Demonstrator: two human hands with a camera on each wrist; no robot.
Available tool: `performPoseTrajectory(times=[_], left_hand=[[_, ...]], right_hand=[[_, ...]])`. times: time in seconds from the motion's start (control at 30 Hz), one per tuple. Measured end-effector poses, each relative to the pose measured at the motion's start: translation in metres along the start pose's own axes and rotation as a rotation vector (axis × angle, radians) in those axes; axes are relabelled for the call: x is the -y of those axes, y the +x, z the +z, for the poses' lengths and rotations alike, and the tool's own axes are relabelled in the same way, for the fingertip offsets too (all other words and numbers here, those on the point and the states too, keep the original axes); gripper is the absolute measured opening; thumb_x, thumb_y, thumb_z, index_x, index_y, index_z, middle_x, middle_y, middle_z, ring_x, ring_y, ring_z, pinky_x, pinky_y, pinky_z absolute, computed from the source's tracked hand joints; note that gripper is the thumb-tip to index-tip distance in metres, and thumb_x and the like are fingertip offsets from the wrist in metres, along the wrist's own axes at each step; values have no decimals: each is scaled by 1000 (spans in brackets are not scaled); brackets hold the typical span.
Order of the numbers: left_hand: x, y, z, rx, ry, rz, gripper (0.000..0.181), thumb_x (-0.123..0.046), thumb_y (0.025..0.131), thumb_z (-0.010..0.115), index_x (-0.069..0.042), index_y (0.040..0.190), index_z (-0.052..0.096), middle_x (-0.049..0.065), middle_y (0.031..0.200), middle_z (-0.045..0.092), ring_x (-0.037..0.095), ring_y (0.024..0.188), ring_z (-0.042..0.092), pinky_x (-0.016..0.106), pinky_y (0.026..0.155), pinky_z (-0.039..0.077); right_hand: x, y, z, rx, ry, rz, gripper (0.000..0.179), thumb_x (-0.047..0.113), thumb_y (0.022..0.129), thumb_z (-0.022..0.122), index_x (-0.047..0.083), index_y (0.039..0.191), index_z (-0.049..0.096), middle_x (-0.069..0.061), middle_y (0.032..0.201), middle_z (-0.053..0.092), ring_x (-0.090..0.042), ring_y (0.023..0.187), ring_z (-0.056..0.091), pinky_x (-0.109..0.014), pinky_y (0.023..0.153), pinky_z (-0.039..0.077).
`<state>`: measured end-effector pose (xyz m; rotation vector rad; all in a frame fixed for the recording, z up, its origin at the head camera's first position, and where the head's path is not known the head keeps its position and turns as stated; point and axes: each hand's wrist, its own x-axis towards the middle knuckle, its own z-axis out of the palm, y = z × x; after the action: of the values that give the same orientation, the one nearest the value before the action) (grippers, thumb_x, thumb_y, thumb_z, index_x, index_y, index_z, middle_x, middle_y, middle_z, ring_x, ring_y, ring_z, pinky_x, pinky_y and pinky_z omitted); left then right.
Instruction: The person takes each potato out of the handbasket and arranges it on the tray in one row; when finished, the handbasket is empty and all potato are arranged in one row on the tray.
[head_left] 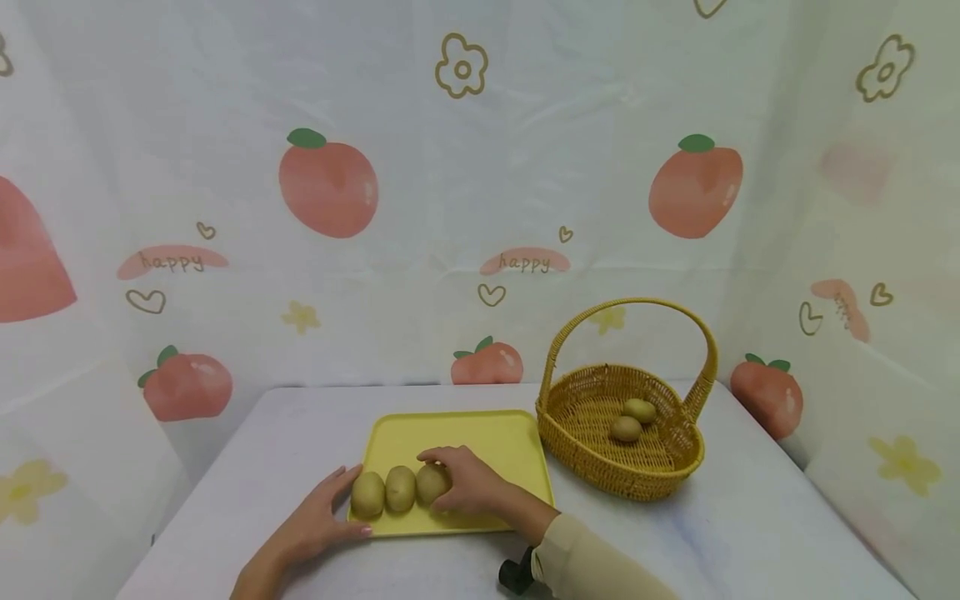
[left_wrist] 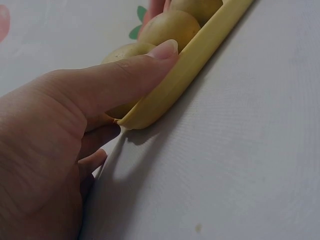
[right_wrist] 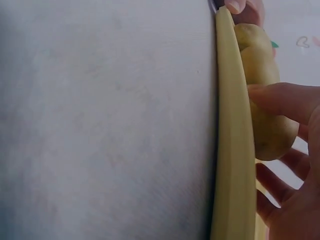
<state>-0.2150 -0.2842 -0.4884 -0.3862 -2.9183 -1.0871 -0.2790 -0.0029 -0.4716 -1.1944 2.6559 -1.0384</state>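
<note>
Three potatoes sit in a row along the near left part of a yellow tray [head_left: 480, 429]. My right hand [head_left: 472, 483] holds the right potato [head_left: 432, 483] of the row, thumb on its near side and fingers round the far side. In the right wrist view that potato [right_wrist: 272, 132] sits just inside the tray's rim. My left hand [head_left: 318, 517] is at the tray's near left corner, beside the left potato [head_left: 367, 495]. In the left wrist view its straight thumb [left_wrist: 135, 75] lies across that potato by the rim. The middle potato [head_left: 401, 489] stands between the hands.
A woven basket [head_left: 600, 479] with a tall arched handle stands right of the tray. Two more potatoes, one [head_left: 639, 410] behind the other [head_left: 626, 429], lie inside it. A small black object [head_left: 516, 575] is by my right sleeve. A printed cloth [head_left: 420, 317] hangs behind the white table [head_left: 300, 417].
</note>
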Motion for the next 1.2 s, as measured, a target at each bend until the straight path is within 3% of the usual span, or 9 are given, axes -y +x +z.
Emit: performPoseTrajectory(times=[0.2,0.37,0.53,0.67,0.93,1.2], left_hand=[[0,1,0,2,-3,3,97,-40,70,85,1,146,40,36,147,31,55,135,26,69,106,21],[1,1,0,-12,-10,26,97,-40,69,85,2,145,40,36,146,32,55,134,26,69,106,21],[1,0,0,-13,-7,24,98,-40,69,85,2,145,41,37,145,32,55,134,27,69,106,21],[1,0,0,-9,-11,20,98,-40,69,85,2,145,40,36,146,31,55,134,26,69,106,21],[0,-1,-1,2,-15,8,98,-40,69,85,2,145,40,36,146,31,55,135,25,69,106,20],[-1,0,-1,6,-13,-5,98,-40,70,85,1,146,40,35,147,31,54,135,25,69,106,20]], right_hand=[[4,-6,-9,35,0,63,71,16,72,85,17,137,54,3,133,54,-14,120,49,-29,99,42],[8,-21,-33,12,-29,21,67,14,76,83,15,136,54,2,135,53,-19,126,47,-35,105,38],[7,-35,-71,-6,-27,-37,53,13,82,78,11,132,58,-2,129,58,-27,114,56,-38,95,46],[1,-45,-106,4,-49,-64,44,11,84,75,9,126,62,-4,118,65,-26,105,62,-42,90,50],[-10,-62,-167,90,-100,48,38,16,86,74,16,123,64,4,108,65,-22,99,63,-41,86,52],[-41,-71,-216,108,-110,108,38,15,88,72,3,124,63,-13,114,66,-26,100,63,-40,86,52]])
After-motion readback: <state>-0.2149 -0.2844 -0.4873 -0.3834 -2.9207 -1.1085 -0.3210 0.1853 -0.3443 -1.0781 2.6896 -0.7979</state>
